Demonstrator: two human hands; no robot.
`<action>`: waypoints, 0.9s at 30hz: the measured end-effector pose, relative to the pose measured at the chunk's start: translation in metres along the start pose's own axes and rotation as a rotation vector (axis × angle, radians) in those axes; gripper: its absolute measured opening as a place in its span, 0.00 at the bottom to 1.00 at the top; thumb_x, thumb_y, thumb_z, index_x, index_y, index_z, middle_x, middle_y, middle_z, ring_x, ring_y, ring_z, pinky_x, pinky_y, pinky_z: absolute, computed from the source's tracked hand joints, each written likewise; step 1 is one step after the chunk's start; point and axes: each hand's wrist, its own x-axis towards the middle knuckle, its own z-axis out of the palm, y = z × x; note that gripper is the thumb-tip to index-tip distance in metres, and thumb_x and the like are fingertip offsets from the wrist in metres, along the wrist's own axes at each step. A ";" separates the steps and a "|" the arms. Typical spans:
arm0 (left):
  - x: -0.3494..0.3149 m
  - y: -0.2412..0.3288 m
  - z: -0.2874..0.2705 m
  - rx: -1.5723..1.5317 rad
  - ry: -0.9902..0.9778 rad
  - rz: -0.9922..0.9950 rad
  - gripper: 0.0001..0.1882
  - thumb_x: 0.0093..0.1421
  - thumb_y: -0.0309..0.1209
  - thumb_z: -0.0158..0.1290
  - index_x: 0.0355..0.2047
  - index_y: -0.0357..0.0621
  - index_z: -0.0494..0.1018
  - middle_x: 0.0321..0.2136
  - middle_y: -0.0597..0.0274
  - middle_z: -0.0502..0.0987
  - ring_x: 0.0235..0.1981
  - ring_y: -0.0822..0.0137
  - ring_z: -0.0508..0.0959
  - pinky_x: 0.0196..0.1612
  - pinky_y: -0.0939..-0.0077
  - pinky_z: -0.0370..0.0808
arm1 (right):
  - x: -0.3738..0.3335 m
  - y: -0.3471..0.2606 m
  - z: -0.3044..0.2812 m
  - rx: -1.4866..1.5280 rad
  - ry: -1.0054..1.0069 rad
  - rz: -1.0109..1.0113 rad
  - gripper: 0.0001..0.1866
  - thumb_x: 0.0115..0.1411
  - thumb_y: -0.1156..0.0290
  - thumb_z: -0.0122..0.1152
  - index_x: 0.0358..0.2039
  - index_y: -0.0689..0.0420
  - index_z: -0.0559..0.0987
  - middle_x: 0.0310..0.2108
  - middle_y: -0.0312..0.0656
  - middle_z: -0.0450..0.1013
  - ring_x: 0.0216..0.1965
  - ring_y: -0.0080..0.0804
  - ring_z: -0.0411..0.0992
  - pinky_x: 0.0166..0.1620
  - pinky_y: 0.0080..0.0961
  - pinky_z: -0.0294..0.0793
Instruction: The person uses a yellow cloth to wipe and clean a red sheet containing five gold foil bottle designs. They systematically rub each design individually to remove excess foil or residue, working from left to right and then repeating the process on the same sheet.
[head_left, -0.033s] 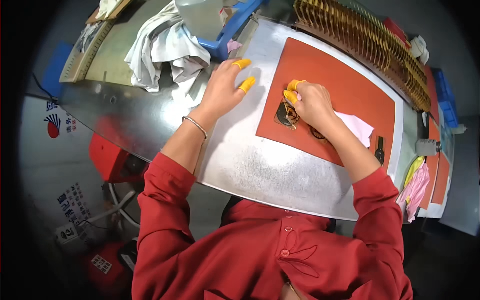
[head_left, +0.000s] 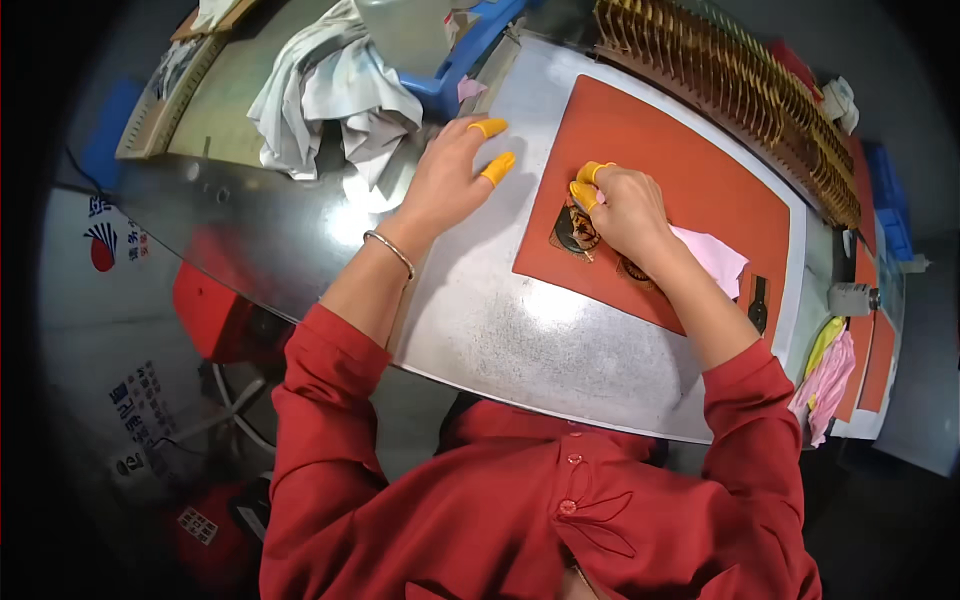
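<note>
My right hand point(head_left: 628, 205), with yellow finger cots on thumb and forefinger, is closed in a pinch over the red-orange mat point(head_left: 680, 150). A bit of pink cloth point(head_left: 712, 262) shows at its fingertips, and more of it spreads out past the wrist. Just below those fingers lies a small flat piece with a dark round pattern point(head_left: 574, 233). Another dark round piece point(head_left: 632, 270) is partly hidden under the hand. Near the mat's right edge rests a dark watch-shaped piece point(head_left: 758, 304). My left hand point(head_left: 450, 175), also in yellow finger cots, is open and holds nothing, left of the mat.
A long rack point(head_left: 730, 90) packed with brown-gold pieces lines the far right. Crumpled white cloth point(head_left: 340, 95) lies at the far left beside a blue plastic frame point(head_left: 440, 90). On the right are a bottle point(head_left: 852, 299) and pink and yellow cloths point(head_left: 832, 370).
</note>
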 end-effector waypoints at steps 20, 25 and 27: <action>-0.006 -0.001 0.006 -0.041 -0.024 -0.040 0.18 0.55 0.32 0.55 0.45 0.38 0.71 0.48 0.50 0.70 0.51 0.52 0.68 0.53 0.65 0.65 | -0.028 -0.016 0.013 -0.090 0.021 -0.117 0.06 0.50 0.71 0.60 0.28 0.58 0.80 0.21 0.48 0.73 0.24 0.46 0.73 0.29 0.37 0.72; -0.007 -0.003 0.004 -0.056 0.025 -0.035 0.17 0.54 0.32 0.54 0.43 0.36 0.71 0.45 0.50 0.71 0.49 0.52 0.69 0.51 0.64 0.66 | -0.005 -0.006 0.012 -0.154 0.069 -0.047 0.05 0.48 0.71 0.61 0.27 0.57 0.80 0.22 0.49 0.73 0.23 0.46 0.73 0.29 0.38 0.72; -0.003 -0.003 0.004 -0.065 0.030 -0.034 0.17 0.54 0.32 0.54 0.43 0.35 0.71 0.45 0.50 0.71 0.48 0.52 0.69 0.51 0.64 0.66 | -0.019 -0.008 0.019 -0.186 0.083 -0.146 0.06 0.48 0.72 0.61 0.27 0.57 0.80 0.23 0.49 0.73 0.23 0.46 0.73 0.29 0.37 0.72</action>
